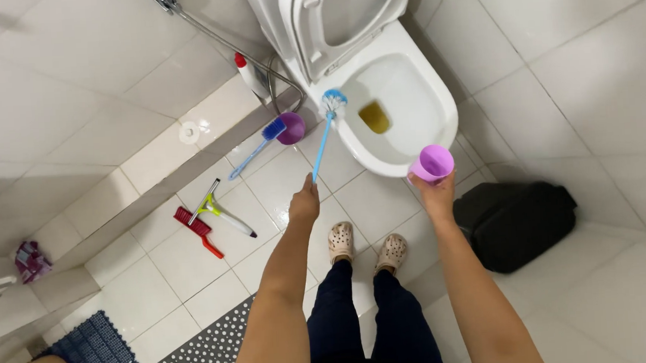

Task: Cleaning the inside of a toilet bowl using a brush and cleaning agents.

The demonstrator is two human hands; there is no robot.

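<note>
On the white-tiled bathroom floor (193, 264), the left hand (306, 203) grips a blue toilet brush (325, 133) at the toilet bowl's (438, 114) nine o'clock rim, while the right hand (437, 195) clasps a purple cup (432, 163) at five o'clock.

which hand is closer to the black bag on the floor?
Right. The right hand, holding a purple cup, is just left of the black bag. The left hand, gripping the blue toilet brush, is farther left, beyond the feet.

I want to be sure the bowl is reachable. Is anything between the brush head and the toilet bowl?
Nothing visible does. The left hand holds the blue toilet brush, its head already at the rim of the open toilet bowl; the lid is up.
</note>
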